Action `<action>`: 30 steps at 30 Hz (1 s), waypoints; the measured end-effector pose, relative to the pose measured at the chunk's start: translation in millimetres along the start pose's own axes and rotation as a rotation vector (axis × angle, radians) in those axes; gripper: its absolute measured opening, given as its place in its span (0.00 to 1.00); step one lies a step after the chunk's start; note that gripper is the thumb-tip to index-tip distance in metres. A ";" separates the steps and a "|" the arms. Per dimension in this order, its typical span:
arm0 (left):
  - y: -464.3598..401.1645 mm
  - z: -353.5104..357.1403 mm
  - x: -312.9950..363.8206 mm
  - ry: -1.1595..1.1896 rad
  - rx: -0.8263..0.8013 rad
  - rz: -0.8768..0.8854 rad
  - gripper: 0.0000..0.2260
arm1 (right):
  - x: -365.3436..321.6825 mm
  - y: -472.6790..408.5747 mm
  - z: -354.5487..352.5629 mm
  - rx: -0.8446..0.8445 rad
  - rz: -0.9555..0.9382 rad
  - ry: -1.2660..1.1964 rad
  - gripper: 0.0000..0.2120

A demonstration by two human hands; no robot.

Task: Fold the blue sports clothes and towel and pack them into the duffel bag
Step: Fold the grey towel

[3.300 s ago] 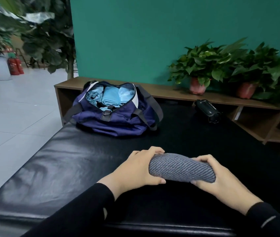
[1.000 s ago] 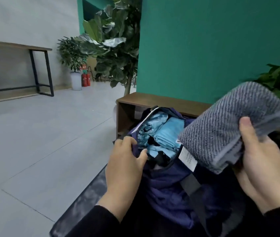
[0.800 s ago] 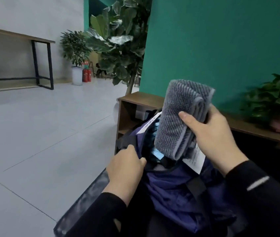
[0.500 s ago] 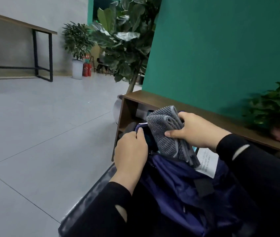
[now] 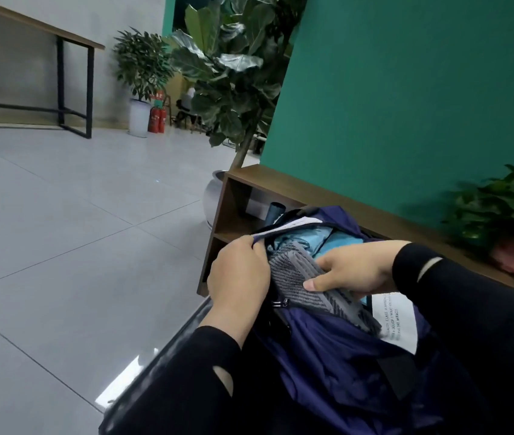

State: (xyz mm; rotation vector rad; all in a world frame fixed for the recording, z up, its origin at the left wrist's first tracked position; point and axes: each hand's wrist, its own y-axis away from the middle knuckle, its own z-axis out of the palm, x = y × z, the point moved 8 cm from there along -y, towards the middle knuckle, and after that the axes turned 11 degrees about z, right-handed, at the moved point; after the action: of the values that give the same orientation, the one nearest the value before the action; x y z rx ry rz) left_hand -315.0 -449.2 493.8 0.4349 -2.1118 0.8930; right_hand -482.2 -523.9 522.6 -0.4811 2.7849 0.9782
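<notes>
The navy duffel bag (image 5: 337,359) lies on the black padded bench, its mouth facing away from me. My left hand (image 5: 236,284) grips the near left edge of the bag's opening and holds it apart. My right hand (image 5: 353,271) grips the folded grey ribbed towel (image 5: 296,277), which lies partly inside the opening. Folded light blue clothes (image 5: 312,238) sit deeper in the bag, behind the towel. A white printed label (image 5: 397,318) shows on the bag under my right wrist.
A low wooden shelf (image 5: 280,183) runs along the green wall behind the bag. A potted plant (image 5: 506,215) stands on it at the right. A large leafy plant (image 5: 233,73) in a pot stands left of the shelf. Grey tiled floor (image 5: 61,230) spreads to the left.
My right hand has brought the towel down from above the bag into its opening. My left hand stays on the bag's edge, and the blue clothes now show behind the towel.
</notes>
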 end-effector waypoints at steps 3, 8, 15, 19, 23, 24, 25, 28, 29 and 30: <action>-5.2 -13.8 34.5 0.117 0.080 0.170 0.14 | -3.2 -7.4 4.9 -0.025 -0.025 0.007 0.17; -7.2 -12.2 56.9 0.069 -0.019 0.270 0.19 | -42.8 -18.8 21.6 0.369 -0.179 0.682 0.08; -1.0 -13.6 48.8 0.109 0.032 0.264 0.22 | -8.6 32.6 -25.3 0.390 -0.225 0.139 0.13; 13.9 -4.1 51.2 0.053 0.039 0.300 0.20 | 78.4 48.3 -72.8 0.951 0.051 0.059 0.25; 56.4 -3.3 41.6 0.074 0.203 0.244 0.11 | 133.2 21.4 -50.3 0.728 0.375 0.128 0.31; 66.8 -1.0 33.7 0.087 0.219 0.173 0.11 | 133.4 20.3 -51.3 0.750 0.377 0.136 0.26; 76.8 2.7 25.8 0.092 0.210 0.079 0.15 | 131.0 20.7 -52.0 0.773 0.373 0.166 0.23; 103.3 14.9 19.2 0.182 0.133 -0.152 0.30 | 136.1 18.0 -51.9 0.748 0.408 0.174 0.20; 110.3 19.0 22.8 0.230 0.109 -0.175 0.33 | 139.4 16.2 -49.8 0.727 0.408 0.157 0.19; 115.9 22.5 26.6 0.265 0.087 -0.176 0.36 | 143.9 14.4 -47.2 0.719 0.404 0.108 0.18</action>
State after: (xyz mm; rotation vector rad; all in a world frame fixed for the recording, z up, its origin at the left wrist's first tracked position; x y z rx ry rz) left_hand -408.9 -385.3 452.2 0.5096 -1.7698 0.8901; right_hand -623.7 -578.7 532.4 0.1388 3.1134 -0.0607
